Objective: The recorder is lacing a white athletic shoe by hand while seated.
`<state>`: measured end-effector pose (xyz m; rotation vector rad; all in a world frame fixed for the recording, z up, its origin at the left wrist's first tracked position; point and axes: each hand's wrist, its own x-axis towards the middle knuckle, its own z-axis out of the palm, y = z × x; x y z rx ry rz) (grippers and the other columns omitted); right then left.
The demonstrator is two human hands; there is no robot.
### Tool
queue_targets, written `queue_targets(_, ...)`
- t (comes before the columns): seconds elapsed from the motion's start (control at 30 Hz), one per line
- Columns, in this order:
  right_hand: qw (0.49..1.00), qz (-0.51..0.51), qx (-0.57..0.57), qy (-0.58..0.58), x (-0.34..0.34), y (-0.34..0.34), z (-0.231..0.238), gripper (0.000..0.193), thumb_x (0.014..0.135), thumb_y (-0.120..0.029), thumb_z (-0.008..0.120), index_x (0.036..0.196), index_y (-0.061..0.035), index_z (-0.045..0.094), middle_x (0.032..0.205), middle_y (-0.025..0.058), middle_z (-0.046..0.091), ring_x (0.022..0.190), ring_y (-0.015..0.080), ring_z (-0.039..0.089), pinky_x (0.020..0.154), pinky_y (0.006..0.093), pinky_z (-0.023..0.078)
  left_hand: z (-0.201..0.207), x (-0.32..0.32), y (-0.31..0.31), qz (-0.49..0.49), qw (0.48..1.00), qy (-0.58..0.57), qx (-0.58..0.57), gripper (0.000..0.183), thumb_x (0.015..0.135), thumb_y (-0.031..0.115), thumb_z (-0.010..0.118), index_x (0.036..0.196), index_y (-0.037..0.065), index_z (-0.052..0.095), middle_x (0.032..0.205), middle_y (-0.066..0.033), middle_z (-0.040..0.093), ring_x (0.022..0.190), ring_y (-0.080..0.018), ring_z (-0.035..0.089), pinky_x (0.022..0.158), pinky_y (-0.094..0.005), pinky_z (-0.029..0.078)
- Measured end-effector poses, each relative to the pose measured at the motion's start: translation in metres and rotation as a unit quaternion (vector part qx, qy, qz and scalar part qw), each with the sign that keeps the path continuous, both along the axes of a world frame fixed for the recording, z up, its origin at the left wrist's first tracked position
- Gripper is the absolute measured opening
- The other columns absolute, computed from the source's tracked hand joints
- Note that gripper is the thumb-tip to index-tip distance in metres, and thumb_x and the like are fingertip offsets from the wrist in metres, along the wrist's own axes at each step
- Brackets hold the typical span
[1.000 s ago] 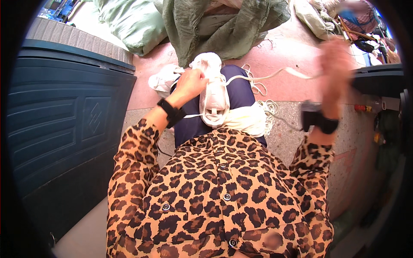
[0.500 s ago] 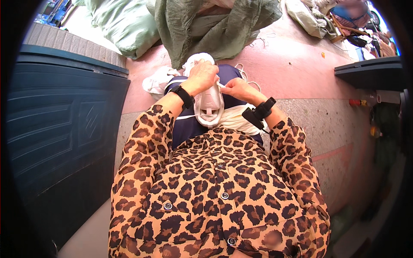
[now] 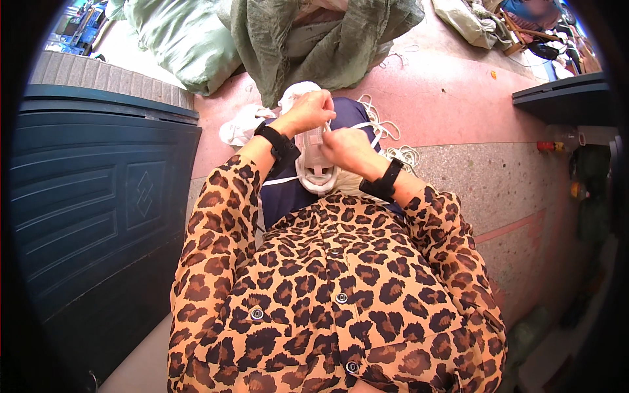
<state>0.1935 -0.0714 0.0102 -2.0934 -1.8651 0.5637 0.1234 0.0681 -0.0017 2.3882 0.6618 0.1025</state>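
A pale sneaker [image 3: 319, 180] lies on my navy-clad lap, its heel toward me and its toe pointing away. My left hand [image 3: 308, 112] is over the front of the shoe, fingers pinched on a white shoelace [image 3: 328, 124]. Just below and to the right, my right hand [image 3: 346, 148] is closed on the same lace at the shoe's right side. Its fingertips are partly hidden behind the hand. More white laces [image 3: 375, 121] drape over my right knee, and a loose coil of laces [image 3: 403, 156] lies beside my right wrist.
A white crumpled bundle [image 3: 241, 126] sits left of my knees. Large green woven sacks [image 3: 262, 52] stand ahead. A dark blue panelled door [image 3: 78, 183] flanks my left, and a dark ledge [image 3: 557, 98] juts in on the right. Bottles [image 3: 550, 146] stand below it.
My right hand has moved left and slightly down, closer to the left hand and over the shoe. The coil of laces beside my right wrist now shows.
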Motion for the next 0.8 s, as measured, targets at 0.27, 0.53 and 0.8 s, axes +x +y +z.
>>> queue_targets(0.27,0.970,0.170,-0.158,-0.069,-0.005,-0.037,0.027,0.013,0.071,-0.018,0.058,0.072,-0.0062,0.064,0.070,0.0111,0.063,0.068,0.0278,0.063,0.059,0.0385,0.049,0.001,-0.010,0.006,0.040,0.988,-0.039,-0.145,0.016,0.075,0.013,0.059,0.084,0.001,0.062,0.076,-0.0126,0.062,0.074,-0.0185,0.059,0.069,-0.0302,0.046)
queue_targets(0.53,0.984,-0.019,0.021,0.173,0.018,-0.007,0.014,0.023,0.076,-0.023,0.056,0.086,-0.0052,0.065,0.075,0.0180,0.062,0.073,0.0328,0.061,0.066,0.0413,0.047,0.014,-0.074,-0.027,0.185,0.981,0.065,-0.006,0.033,0.069,0.030,0.067,0.081,0.000,0.059,0.069,-0.0116,0.061,0.066,-0.0226,0.061,0.061,-0.0336,0.047)
queue_targets(0.8,0.990,-0.073,0.051,0.112,-0.022,0.030,-0.026,0.021,0.078,-0.024,0.053,0.079,-0.0064,0.064,0.073,0.0159,0.062,0.071,0.0322,0.061,0.066,0.0415,0.047,0.002,-0.078,-0.048,0.219,0.974,0.053,0.017,0.028,0.070,0.019,0.061,0.090,0.000,0.057,0.073,-0.0155,0.060,0.070,-0.0290,0.060,0.063,-0.0368,0.047)
